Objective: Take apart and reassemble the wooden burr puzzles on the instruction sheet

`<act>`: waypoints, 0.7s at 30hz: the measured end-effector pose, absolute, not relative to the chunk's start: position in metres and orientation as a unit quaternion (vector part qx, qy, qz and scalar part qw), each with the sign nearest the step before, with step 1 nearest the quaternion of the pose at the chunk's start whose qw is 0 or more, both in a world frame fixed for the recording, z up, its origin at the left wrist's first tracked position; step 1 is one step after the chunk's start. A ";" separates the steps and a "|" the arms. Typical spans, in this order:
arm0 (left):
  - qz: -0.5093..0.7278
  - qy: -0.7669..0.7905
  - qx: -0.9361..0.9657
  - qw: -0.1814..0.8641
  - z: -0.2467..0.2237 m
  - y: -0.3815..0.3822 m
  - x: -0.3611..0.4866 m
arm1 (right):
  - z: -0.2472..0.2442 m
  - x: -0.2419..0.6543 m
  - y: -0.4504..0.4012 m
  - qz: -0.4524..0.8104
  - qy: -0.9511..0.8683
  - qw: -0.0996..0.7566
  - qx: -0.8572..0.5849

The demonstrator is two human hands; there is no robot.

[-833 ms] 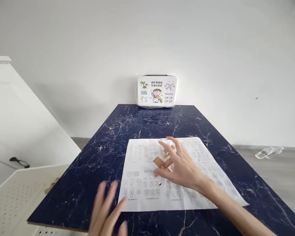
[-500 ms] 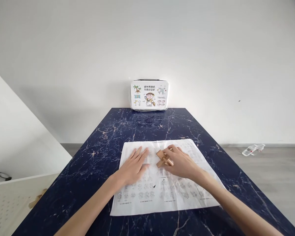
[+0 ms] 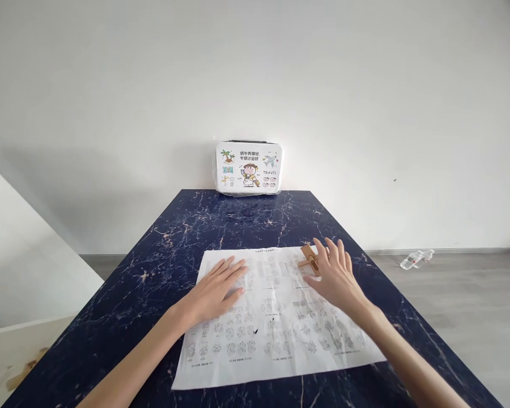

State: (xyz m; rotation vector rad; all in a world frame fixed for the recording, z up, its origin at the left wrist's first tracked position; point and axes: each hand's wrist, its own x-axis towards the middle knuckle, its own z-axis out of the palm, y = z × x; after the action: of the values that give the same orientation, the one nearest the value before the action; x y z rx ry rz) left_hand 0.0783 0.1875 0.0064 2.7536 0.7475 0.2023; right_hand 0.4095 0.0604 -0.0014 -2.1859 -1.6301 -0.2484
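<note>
A printed paper sheet (image 3: 276,345) with rows of small diagrams and two dark marks or tears lies creased on the table. My left hand (image 3: 215,292) rests flat on its left side, fingers spread, holding nothing. Near the sheet's upper right edge stands a small wooden interlocking puzzle (image 3: 309,255) made of crossed bars. My right hand (image 3: 335,277) is just beside the puzzle, fingers apart and thumb stretched out below it. Part of the puzzle is hidden behind the fingers, so whether they touch it is unclear.
The dark blue marbled table (image 3: 238,226) ends at a white wall. A white printed case (image 3: 249,168) in clear plastic leans there. At lower left, wooden pieces (image 3: 25,368) lie on a pale surface. A plastic bottle (image 3: 415,259) lies on the floor at right.
My right hand has carried the wooden puzzle from the sheet's middle to its upper right, and the fingers have spread. My left hand stays flat on the paper. The view has shifted slightly.
</note>
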 end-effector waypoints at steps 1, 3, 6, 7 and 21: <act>0.083 0.265 0.949 0.149 0.007 0.190 0.079 | -0.003 0.398 0.060 -0.107 -0.613 0.234 -0.747; 0.118 0.288 0.936 0.162 0.007 0.194 0.081 | -0.004 0.374 0.062 -0.104 -0.673 0.294 -0.671; 0.153 0.310 0.923 0.167 0.004 0.196 0.081 | -0.008 0.348 0.068 -0.006 -0.768 0.335 -0.547; 0.159 0.306 0.924 0.165 0.003 0.196 0.080 | -0.010 0.343 0.069 0.028 -0.779 0.348 -0.521; 0.174 0.289 0.931 0.140 -0.001 0.191 0.082 | -0.017 0.348 0.058 0.129 -0.725 0.383 -0.558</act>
State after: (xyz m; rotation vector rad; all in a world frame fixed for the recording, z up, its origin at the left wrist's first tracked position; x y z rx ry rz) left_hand 0.0816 0.1914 -0.0005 2.6904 0.8354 0.5022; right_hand 0.3478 0.0583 -0.0171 -1.4226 -1.8496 0.3287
